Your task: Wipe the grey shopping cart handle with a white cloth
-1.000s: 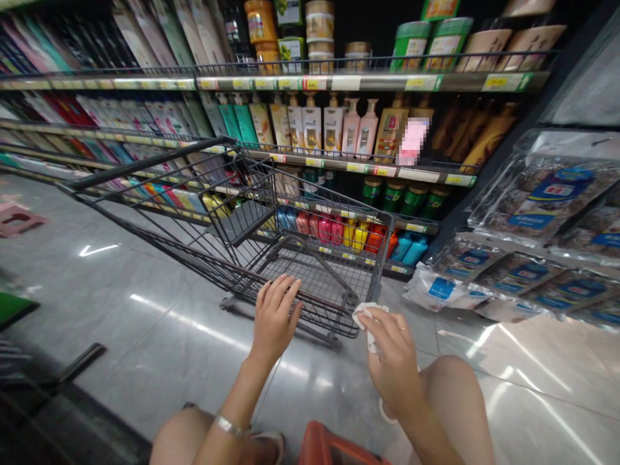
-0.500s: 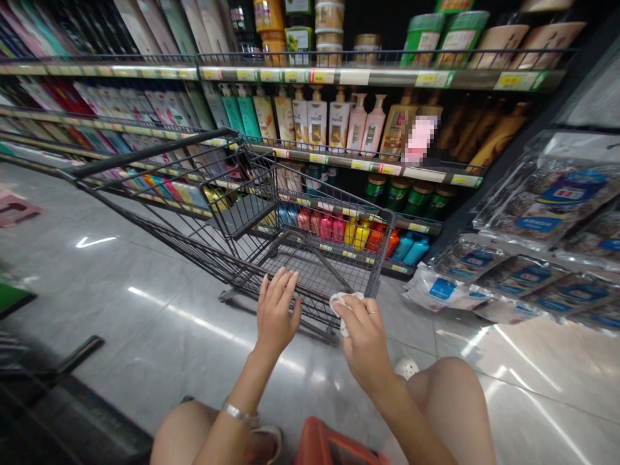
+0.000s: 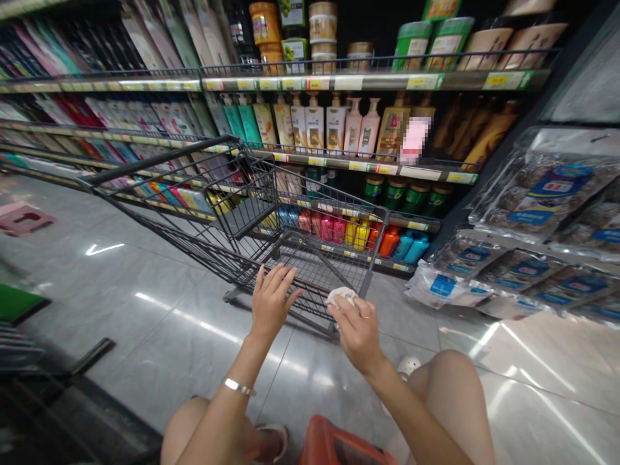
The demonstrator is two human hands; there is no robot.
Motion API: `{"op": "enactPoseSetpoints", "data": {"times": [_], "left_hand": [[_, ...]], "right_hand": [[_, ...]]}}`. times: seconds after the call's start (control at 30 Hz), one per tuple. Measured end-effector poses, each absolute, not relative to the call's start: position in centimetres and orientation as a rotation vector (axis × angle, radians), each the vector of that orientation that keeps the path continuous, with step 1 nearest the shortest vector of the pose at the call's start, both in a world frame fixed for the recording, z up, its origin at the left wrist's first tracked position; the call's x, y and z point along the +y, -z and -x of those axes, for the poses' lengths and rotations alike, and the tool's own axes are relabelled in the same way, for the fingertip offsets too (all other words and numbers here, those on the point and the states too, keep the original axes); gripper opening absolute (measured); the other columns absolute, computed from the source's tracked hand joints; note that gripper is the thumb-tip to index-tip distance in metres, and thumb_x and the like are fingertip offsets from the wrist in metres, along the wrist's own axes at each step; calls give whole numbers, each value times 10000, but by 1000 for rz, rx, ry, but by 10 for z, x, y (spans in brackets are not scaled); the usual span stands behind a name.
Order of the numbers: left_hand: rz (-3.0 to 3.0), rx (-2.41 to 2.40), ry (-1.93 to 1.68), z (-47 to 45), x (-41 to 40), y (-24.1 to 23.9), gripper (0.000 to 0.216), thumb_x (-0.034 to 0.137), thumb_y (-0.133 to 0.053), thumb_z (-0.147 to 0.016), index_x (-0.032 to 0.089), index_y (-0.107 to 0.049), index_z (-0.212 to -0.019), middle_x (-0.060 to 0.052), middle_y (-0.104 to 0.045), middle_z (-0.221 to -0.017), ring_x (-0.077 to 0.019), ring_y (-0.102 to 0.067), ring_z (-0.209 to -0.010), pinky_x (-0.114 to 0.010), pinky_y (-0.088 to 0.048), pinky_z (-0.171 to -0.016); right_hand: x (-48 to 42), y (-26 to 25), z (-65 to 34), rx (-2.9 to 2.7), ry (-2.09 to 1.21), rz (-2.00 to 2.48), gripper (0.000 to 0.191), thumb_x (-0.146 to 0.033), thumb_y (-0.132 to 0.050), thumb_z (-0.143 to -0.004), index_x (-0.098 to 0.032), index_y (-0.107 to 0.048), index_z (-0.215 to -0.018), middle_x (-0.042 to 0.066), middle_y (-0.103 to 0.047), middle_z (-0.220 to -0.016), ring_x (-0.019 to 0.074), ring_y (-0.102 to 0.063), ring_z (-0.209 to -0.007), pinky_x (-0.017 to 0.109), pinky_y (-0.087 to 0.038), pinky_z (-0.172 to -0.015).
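A dark wire shopping cart (image 3: 249, 216) stands sideways in front of me, its basket bare down to the mesh floor. My left hand (image 3: 272, 300) is at the near side of the basket, palm down, fingers stretched out and thumb apart. Whether the fingertips touch the wires I cannot tell. Farther right, near the basket's front end, my right hand (image 3: 357, 330) grips a crumpled white cloth (image 3: 341, 296) against the near side wires. Part of the cloth is hidden by the fingers.
Shelves of bottles (image 3: 314, 126) and jars run behind the cart. Packaged scrubbers (image 3: 523, 265) hang at the right. An orange-red plastic stool (image 3: 317, 439) is between my knees, a pink stool (image 3: 24, 219) stands far left, and a dark flatbed-like object (image 3: 82, 413) lies at lower left.
My right hand has shifted slightly left with the cloth, which shows bunched above the fingers. The left hand stays at the basket's side. The whole view has turned a little.
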State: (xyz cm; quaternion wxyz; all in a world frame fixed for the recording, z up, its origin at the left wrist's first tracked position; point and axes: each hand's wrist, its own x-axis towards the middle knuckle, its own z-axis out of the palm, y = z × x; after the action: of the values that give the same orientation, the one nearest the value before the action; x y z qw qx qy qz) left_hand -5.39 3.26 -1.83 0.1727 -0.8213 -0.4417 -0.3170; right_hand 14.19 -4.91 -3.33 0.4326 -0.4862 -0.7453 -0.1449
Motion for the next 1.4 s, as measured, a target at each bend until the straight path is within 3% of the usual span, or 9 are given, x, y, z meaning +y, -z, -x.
{"op": "enactPoseSetpoints", "data": {"times": [0.27, 0.37, 0.57, 0.67, 0.77, 1.0, 1.13, 1.4], "left_hand": [[2446, -1166, 997, 49, 36, 8, 235, 319, -573, -849, 202, -606, -1050, -57, -685, -928, -199, -615, -937, -421, -443, -975], [2466, -1168, 1021, 45, 32, 4, 218, 313, -575, -847, 199, -615, -1028, -57, -686, -909, -197, -616, -906, -426, -451, -966], [2505, -1229, 1039, 36, 16, -4, 321, 294, -516, -869, 216, -568, -1176, -79, -673, -1053, -230, -600, -1031, -504, -388, -1022], [2602, -1147, 1016, 21, 10, -9, 380, 251, -475, -885, 212, -503, -1261, -82, -651, -1138, -230, -558, -1133, -491, -377, -1041], [2699, -1030, 1003, -1, 7, -12, 338, 233, -488, -884, 208, -535, -1218, -70, -663, -1105, -219, -539, -1156, -454, -404, -1027], [2862, -919, 920, -29, 8, -5, 243, 338, -536, -869, 163, -635, -1007, -70, -660, -826, -190, -589, -820, -361, -499, -794], [2857, -964, 973, -27, 9, -1, 241, 357, -535, -870, 173, -637, -988, -50, -650, -772, -175, -572, -756, -332, -469, -728], [2831, -1035, 977, -30, 10, -7, 242, 382, -534, -873, 170, -650, -896, -30, -651, -708, -153, -567, -695, -307, -437, -683]], "right_hand": [[-67, 44, -170, -1714, 227, 1169, 395, -37, -397, -849, -234, -627, -1102, 90, -629, -1069, 216, -510, -970, 387, -442, -794], [-69, 42, -172, -1533, 88, 1195, 342, -61, -418, -860, -234, -609, -1085, 90, -588, -1045, 215, -535, -970, 398, -456, -801], [-58, 39, -175, -1127, -152, 1344, 229, -217, -435, -903, -189, -536, -1106, 94, -553, -1046, 218, -542, -1009, 399, -444, -854], [-50, 38, -180, -1082, -148, 1354, 152, -241, -450, -898, -193, -546, -1006, 84, -520, -1038, 212, -526, -1010, 396, -429, -867], [-41, 39, -184, -1056, -148, 1364, 136, -262, -448, -899, -195, -541, -970, 81, -495, -1035, 207, -512, -1011, 381, -417, -867], [-19, 49, -182, -751, -531, 1243, 234, -389, -475, -868, -187, -536, -972, 47, -578, -947, 178, -544, -890, 327, -424, -810], [-15, 60, -169, -481, -742, 1178, 307, -452, -530, -807, -182, -550, -952, 27, -603, -859, 155, -550, -778, 291, -430, -730], [-46, 59, -122, -222, -832, 1086, 347, -519, -565, -783, -195, -544, -907, 4, -585, -789, 136, -531, -710, 268, -418, -659]]}}
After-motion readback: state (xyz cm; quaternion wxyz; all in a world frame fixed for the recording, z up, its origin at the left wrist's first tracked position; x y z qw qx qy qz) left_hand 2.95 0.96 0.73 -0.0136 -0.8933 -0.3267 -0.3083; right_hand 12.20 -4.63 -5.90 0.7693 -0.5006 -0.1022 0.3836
